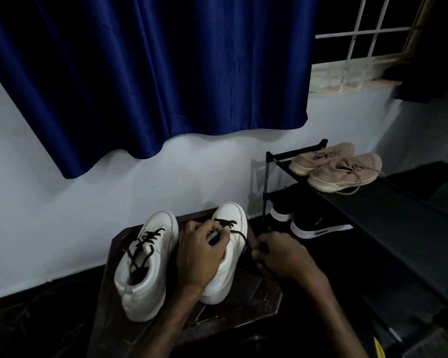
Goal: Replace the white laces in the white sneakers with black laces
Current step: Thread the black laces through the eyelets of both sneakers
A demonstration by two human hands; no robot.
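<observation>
On table [243, 301], two sneakers: left shoe [145, 264] fully black-laced. Left hand [199, 254] pinches lace [239, 235] at right shoe [230, 244] eyelets; right hand [282, 254] grips its free end, drawn taut. Mid-lacing, lower rows done. Next, probably: thread the following eyelet.

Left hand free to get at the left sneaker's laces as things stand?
Probably not right now: the left hand is busy on the right sneaker, holding its black lace. The left sneaker sits right beside it, laces exposed, nothing blocking.
</observation>
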